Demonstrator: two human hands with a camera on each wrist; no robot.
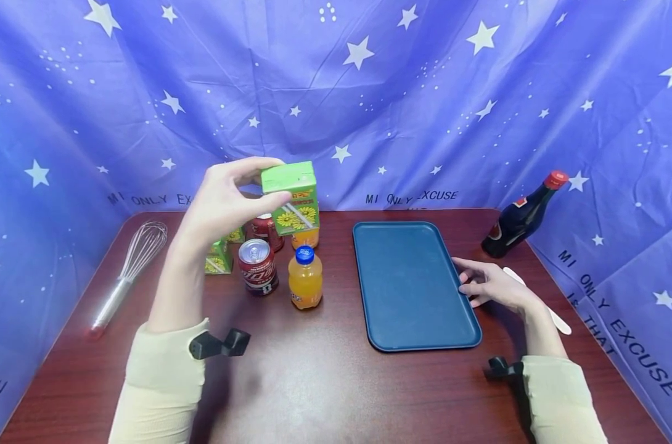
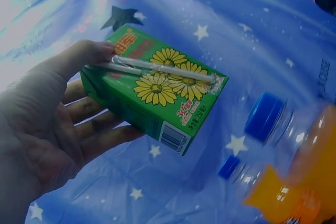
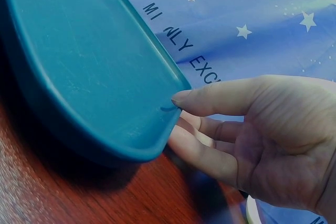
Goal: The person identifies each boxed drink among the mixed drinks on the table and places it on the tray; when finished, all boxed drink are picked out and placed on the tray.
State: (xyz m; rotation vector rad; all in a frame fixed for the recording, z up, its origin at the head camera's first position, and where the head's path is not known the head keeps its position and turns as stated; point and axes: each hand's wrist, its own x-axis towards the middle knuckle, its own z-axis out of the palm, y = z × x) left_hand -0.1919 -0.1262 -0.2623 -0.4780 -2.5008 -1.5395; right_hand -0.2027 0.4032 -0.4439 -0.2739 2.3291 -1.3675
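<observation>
My left hand [image 1: 211, 197] grips a green drink carton [image 1: 305, 213] with yellow flowers on it, held up above the drinks at the back of the table. In the left wrist view, the thumb lies over one end of the carton [image 2: 142, 98], and a wrapped straw runs along its front. At the right, my right hand [image 1: 499, 287] pinches the edge of a blue rectangular tray [image 1: 410, 283]. The right wrist view has its thumb on the tray's rim [image 3: 176, 98] and the other fingers at the outer side. The tray carries nothing.
Below the carton stand an orange drink bottle [image 1: 305, 280] with a blue cap, another orange bottle [image 1: 304, 239], two dark red cans [image 1: 258, 271] and green cartons [image 1: 218, 259]. A whisk [image 1: 127, 277] lies left. A dark red-capped bottle [image 1: 516, 219] and a white utensil [image 1: 558, 320] are right.
</observation>
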